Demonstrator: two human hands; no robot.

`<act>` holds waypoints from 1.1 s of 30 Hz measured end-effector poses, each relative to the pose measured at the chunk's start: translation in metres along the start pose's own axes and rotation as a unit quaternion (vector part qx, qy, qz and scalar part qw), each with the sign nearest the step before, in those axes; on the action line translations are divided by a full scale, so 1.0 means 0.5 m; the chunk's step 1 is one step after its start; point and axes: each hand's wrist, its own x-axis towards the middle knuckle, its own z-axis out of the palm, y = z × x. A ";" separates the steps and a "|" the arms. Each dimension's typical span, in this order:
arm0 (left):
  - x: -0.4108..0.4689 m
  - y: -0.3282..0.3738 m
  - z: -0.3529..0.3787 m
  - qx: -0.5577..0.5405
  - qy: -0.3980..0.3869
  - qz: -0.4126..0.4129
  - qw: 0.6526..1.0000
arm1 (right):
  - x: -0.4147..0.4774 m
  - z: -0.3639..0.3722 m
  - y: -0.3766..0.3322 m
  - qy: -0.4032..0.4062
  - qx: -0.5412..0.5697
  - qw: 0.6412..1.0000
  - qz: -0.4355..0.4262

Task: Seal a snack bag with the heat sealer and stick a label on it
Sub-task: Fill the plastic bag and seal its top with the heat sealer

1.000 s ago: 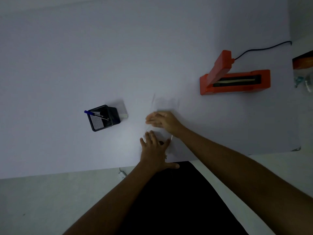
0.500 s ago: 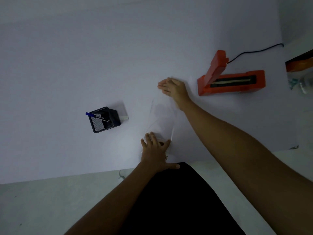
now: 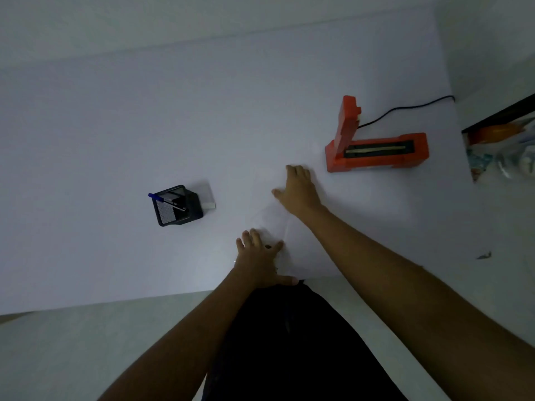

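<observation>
A clear plastic bag lies flat on the white table, hard to make out against it. My left hand presses flat on the bag's near end, fingers spread. My right hand lies flat on the bag's far end, fingers straight. The orange heat sealer stands to the right of my right hand with its arm raised and its sealing strip showing. No label is plainly visible.
A black mesh pen holder with a blue pen stands at the left, a small white block beside it. The sealer's black cord runs to the far right. Packets and an orange box sit at the right edge.
My right hand slid along the bag away from me toward the sealer, then came back a little. My left hand stayed pressed on the bag's near end.
</observation>
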 end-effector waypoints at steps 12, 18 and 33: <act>-0.006 0.002 -0.039 -0.020 -0.050 0.012 0.998 | -0.031 0.014 0.035 0.014 0.259 0.962 0.087; -0.020 -0.035 -0.094 -0.235 -0.008 -0.004 0.972 | -0.104 0.001 0.032 0.033 0.401 0.909 0.113; 0.013 -0.022 -0.263 -0.654 0.123 0.104 0.739 | -0.219 -0.161 0.051 0.047 0.470 0.875 0.105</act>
